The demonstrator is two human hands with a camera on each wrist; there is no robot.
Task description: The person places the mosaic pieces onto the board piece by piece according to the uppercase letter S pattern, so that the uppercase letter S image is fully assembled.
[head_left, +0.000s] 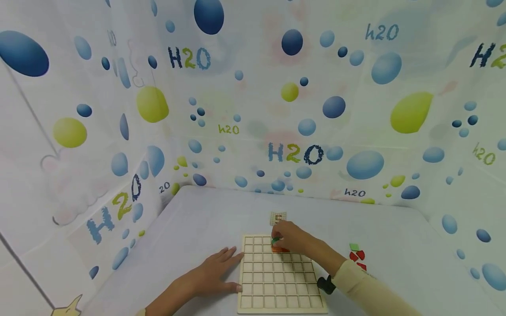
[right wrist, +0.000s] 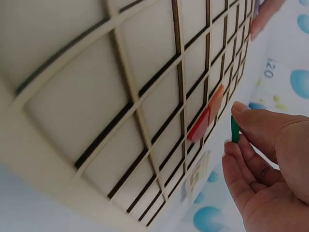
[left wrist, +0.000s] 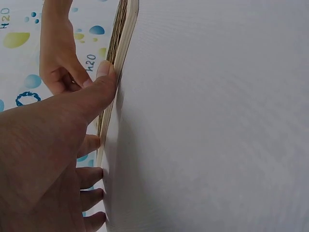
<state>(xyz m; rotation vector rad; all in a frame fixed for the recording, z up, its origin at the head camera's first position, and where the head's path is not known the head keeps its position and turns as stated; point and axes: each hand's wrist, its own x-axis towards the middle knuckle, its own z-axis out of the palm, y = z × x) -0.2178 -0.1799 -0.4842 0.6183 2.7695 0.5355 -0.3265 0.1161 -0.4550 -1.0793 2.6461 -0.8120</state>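
A pale wooden board [head_left: 269, 277] with a raised grid of square cells lies flat on the white table. My right hand [head_left: 294, 238] is over its far part, pinching a small green tile [right wrist: 235, 129] between thumb and fingertips. The tile is seen edge-on in the right wrist view. Below and beside it, an orange tile [right wrist: 216, 103] and a red tile [right wrist: 198, 125] lie in neighbouring cells. My left hand [head_left: 213, 273] rests along the board's left side, fingers spread and fairly straight, with the thumb at the board's edge in the left wrist view.
A small gridded card [head_left: 278, 217] with a reddish mark lies beyond the board's far edge. Right of the board are several red pieces [head_left: 360, 254] and a light green tile [head_left: 354, 247]. A black object [head_left: 326, 285] is partly under my right forearm. Printed curtains [head_left: 253, 87] surround the table.
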